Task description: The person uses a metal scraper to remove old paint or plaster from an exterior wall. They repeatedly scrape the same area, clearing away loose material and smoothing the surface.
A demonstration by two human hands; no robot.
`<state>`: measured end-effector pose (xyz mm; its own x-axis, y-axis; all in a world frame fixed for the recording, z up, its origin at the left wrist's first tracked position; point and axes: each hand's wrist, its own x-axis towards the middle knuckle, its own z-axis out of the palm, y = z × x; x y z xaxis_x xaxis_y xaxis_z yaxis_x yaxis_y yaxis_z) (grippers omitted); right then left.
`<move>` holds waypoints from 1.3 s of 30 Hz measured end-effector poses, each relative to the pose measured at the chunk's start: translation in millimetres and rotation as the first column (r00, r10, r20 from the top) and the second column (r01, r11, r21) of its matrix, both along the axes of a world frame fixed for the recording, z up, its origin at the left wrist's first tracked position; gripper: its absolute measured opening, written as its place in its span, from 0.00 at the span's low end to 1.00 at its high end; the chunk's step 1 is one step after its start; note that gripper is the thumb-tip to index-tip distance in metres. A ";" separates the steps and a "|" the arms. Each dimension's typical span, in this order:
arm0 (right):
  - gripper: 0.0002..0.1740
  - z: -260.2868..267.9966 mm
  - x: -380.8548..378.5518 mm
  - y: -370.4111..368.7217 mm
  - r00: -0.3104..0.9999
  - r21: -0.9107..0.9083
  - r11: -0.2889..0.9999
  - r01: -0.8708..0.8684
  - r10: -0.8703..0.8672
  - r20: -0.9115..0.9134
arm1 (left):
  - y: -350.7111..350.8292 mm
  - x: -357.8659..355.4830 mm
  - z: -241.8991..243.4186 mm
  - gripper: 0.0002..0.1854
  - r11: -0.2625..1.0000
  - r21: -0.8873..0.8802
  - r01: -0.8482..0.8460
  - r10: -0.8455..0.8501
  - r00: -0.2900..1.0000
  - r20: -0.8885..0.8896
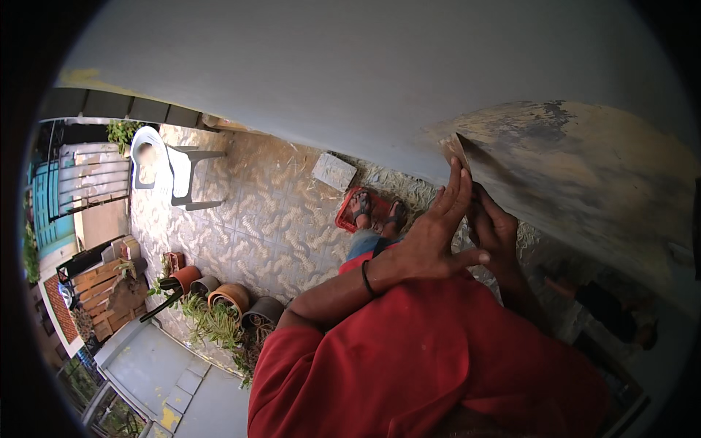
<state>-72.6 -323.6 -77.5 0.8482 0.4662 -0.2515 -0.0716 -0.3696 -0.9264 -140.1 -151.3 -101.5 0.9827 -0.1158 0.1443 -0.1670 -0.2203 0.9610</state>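
Observation:
My right hand (495,227) is closed around what looks like the handle of a scraper, mostly hidden by my hands. The scraper's flat blade (453,148) touches the grey wall (350,71) at the edge of a bare yellowish patch (613,142) with dark marks. Flat against the blade lie fingertips of my left hand (438,235), its thumb spread away; a black band circles that wrist. My sandalled feet stand on an upturned-looking red plastic crate (344,216) below.
A pale block (334,171) lies by the wall's foot among scattered debris. White plastic chair (189,175) stands on the patterned tile floor (268,219). Potted plants (229,298) line the lower left. Another person in dark clothing (608,312) is at the far right.

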 end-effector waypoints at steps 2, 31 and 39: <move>0.22 -11.6 16.6 37.8 0.994 0.042 0.996 -0.081 0.077 0.080 | 9.2 4.2 -6.6 0.72 0.987 -0.068 -0.146 0.142 0.988 -0.062; 0.23 -50.5 14.2 73.6 0.968 0.075 0.975 -0.211 0.198 0.155 | 36.1 -5.7 -20.4 0.67 0.932 -0.167 -0.320 0.307 0.946 -0.099; 0.22 21.1 -14.7 18.8 0.997 0.154 0.987 0.042 -0.031 -0.074 | 7.9 -2.6 6.0 0.71 0.980 0.155 -0.123 0.085 0.969 0.232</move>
<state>-87.3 -304.8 -56.4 0.8476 0.4736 -0.2392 -0.1505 -0.2176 -0.9644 -142.7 -143.5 -95.5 0.9358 -0.0557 0.3482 -0.3402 -0.4020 0.8501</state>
